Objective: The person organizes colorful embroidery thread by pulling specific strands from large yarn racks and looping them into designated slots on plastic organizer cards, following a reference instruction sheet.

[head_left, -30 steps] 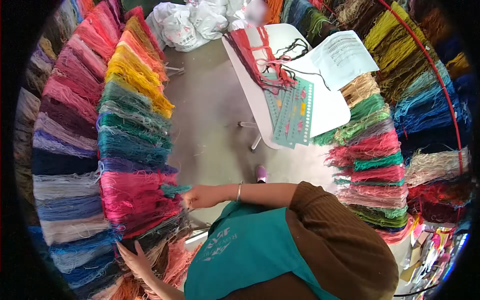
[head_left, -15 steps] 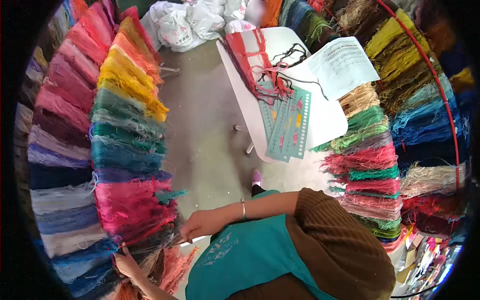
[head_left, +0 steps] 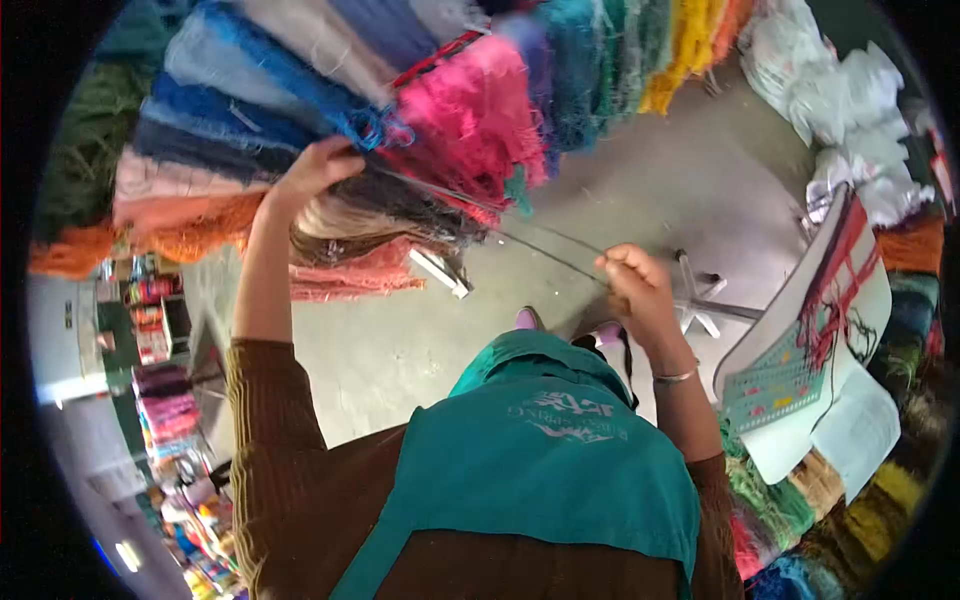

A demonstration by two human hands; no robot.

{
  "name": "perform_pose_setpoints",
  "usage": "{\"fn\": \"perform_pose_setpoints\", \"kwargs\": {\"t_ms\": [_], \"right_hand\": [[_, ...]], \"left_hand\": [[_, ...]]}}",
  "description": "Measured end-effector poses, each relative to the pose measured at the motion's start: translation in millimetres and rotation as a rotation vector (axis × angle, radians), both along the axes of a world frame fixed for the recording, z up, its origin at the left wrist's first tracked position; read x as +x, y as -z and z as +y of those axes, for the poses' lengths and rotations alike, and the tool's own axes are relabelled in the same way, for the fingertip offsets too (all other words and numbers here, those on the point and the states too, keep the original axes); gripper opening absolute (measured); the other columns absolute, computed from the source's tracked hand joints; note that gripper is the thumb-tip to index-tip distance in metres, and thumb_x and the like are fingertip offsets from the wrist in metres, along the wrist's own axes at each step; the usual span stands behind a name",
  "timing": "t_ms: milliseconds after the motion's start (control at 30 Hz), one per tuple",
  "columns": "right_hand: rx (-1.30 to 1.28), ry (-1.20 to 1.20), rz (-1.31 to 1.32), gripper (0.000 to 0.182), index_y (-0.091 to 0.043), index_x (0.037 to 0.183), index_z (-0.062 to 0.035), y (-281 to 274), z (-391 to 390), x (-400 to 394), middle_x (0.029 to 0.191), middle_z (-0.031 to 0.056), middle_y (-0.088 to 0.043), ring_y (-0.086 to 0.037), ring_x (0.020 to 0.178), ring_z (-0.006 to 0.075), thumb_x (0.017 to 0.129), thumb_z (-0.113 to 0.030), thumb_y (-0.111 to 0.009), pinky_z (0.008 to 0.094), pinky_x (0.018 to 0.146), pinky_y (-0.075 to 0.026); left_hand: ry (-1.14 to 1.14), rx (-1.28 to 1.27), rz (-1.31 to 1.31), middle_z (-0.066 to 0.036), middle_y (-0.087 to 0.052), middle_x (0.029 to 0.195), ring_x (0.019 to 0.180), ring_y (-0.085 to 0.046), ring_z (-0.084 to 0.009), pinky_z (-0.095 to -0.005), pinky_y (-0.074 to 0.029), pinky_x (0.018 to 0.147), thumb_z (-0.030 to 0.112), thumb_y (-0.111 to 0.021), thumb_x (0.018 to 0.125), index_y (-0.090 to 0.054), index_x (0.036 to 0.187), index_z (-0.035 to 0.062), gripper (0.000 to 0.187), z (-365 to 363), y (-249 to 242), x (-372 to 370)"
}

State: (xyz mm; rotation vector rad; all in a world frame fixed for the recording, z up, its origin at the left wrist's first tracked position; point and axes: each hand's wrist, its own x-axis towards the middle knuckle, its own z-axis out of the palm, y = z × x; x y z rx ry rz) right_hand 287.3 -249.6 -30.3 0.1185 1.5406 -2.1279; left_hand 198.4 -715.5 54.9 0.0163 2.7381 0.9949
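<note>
A thin grey strand (head_left: 548, 254) runs taut from the hanging yarn to my right hand (head_left: 640, 285), whose fingers are closed on its end. My left hand (head_left: 325, 168) is raised at the yarn rack, beside the blue yarn (head_left: 290, 92) and dark strands; its fingertips are blurred, so what they hold is hard to make out. Bright pink yarn (head_left: 475, 110) hangs just right of it. Below it are brown and grey bundles (head_left: 350, 220) and salmon yarn (head_left: 350, 278).
At the right a white table (head_left: 765, 350) bears red yarn, green punched cards (head_left: 775, 385) and a paper sheet (head_left: 858, 425). White plastic bags (head_left: 835, 90) lie at the upper right. More yarn hangs at the lower right; a table leg base (head_left: 700, 300) stands on the floor.
The view has turned toward the rack. My right hand has drawn away from my left, and the strand between them is longer. The table now shows at the right.
</note>
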Motion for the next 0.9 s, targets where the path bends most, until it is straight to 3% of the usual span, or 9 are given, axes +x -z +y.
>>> {"fn": "perform_pose_setpoints", "kwargs": {"t_ms": [67, 167, 267, 400, 500, 533, 667, 833, 900], "right_hand": [[0.062, 0.009, 0.079, 0.015, -0.061, 0.1, -0.0022, -13.3, -11.0, -9.7, 0.06, -0.0096, -0.041, -0.031, 0.05, 0.0003, 0.092, -0.012, -0.053, 0.02, 0.045, -0.024], [0.121, 0.002, 0.126, 0.014, -0.062, 0.098, -0.0011, -14.6, -30.4, -17.6, 0.06, -0.0088, -0.043, -0.032, 0.051, 0.0002, 0.093, -0.01, -0.052, 0.0193, 0.047, -0.025], [0.345, -0.044, 0.367, 0.013, -0.062, 0.096, -0.0002, 4.9, -38.5, -14.9, 0.062, -0.0051, -0.049, -0.038, 0.053, 0.0019, 0.092, -0.008, -0.052, 0.0202, 0.049, -0.03], [0.489, -0.114, 0.607, 0.013, -0.062, 0.097, -0.0011, 40.9, -41.4, 4.9, 0.068, -0.0004, -0.057, -0.049, 0.059, 0.0068, 0.09, -0.007, -0.053, 0.0236, 0.052, -0.038], [0.329, -0.17, 0.422, 0.012, -0.062, 0.094, -0.0019, 23.9, -50.3, 19.0, 0.07, -0.0008, -0.059, -0.045, 0.056, 0.0048, 0.09, -0.008, -0.052, 0.0219, 0.051, -0.036], [0.177, -0.194, 0.032, 0.011, -0.062, 0.09, -0.0027, -4.5, -47.4, 19.0, 0.068, -0.0022, -0.056, -0.039, 0.053, 0.0025, 0.089, -0.007, -0.052, 0.0202, 0.048, -0.03], [-0.082, -0.17, -0.012, 0.009, -0.061, 0.086, -0.0007, -26.8, -39.4, 21.6, 0.062, -0.0049, -0.044, -0.034, 0.05, 0.001, 0.086, -0.005, -0.053, 0.0196, 0.044, -0.024], [-0.265, -0.124, -0.097, 0.008, -0.058, 0.079, 0.0007, -50.1, -44.2, 33.0, 0.057, -0.0022, -0.041, -0.033, 0.046, 0.0049, 0.08, 0.003, -0.051, 0.0209, 0.043, -0.025], [-0.347, -0.081, -0.088, 0.008, -0.057, 0.076, 0.0008, -57.1, -37.7, 38.7, 0.056, -0.0012, -0.04, -0.033, 0.045, 0.0061, 0.078, 0.005, -0.05, 0.0216, 0.042, -0.025]], "left_hand": [[-0.213, 0.425, -0.108, -0.002, -0.061, 0.108, 0.1, -0.053, -0.0145, -0.0279, -0.04, 0.093, 0.013, -0.051, 0.086, -0.057, 0.123, -0.0012, 0.04, -23.5, -3.9, -3.5], [0.116, -0.327, 0.315, -0.016, -0.064, 0.111, 0.1, -0.061, -0.0288, -0.0341, -0.045, 0.089, 0.003, -0.05, 0.082, -0.063, 0.112, 0.004, 0.033, -43.0, 14.4, -10.5], [0.209, -0.566, 0.462, -0.023, -0.06, 0.109, 0.098, -0.058, -0.0393, -0.0416, -0.048, 0.084, 0.003, -0.053, 0.08, -0.064, 0.106, 0.0059, 0.028, -49.8, 28.0, -22.3], [0.205, -0.52, 0.477, -0.026, -0.061, 0.098, 0.089, -0.059, -0.0428, -0.0477, -0.049, 0.074, 0.003, -0.054, 0.08, -0.064, 0.104, 0.0062, 0.025, -54.5, 55.4, -43.7], [0.099, -0.393, 0.258, -0.024, -0.062, 0.098, 0.091, -0.059, -0.0412, -0.0458, -0.049, 0.075, 0.006, -0.057, 0.08, -0.064, 0.102, 0.007, 0.023, -76.7, 94.9, -71.2], [0.093, -0.221, 0.249, -0.023, -0.063, 0.099, 0.092, -0.06, -0.04, -0.0451, -0.049, 0.075, 0.008, -0.058, 0.08, -0.064, 0.101, 0.0073, 0.023, -101.2, 127.2, -89.0], [-0.035, 0.006, 0.121, -0.019, -0.066, 0.099, 0.087, -0.061, -0.0312, -0.0423, -0.048, 0.076, 0.019, -0.061, 0.081, -0.066, 0.1, 0.0071, 0.023, -134.9, 190.8, -132.2], [-0.234, -0.018, -0.041, -0.016, -0.068, 0.099, 0.083, -0.061, -0.0194, -0.0391, -0.046, 0.075, 0.034, -0.062, 0.082, -0.068, 0.099, 0.0055, 0.034, -134.9, 196.3, -131.1], [-0.269, -0.102, -0.058, -0.016, -0.068, 0.099, 0.085, -0.062, -0.0185, -0.0383, -0.046, 0.076, 0.038, -0.062, 0.082, -0.068, 0.099, 0.0051, 0.037, -106.9, 159.6, -115.3]]}}
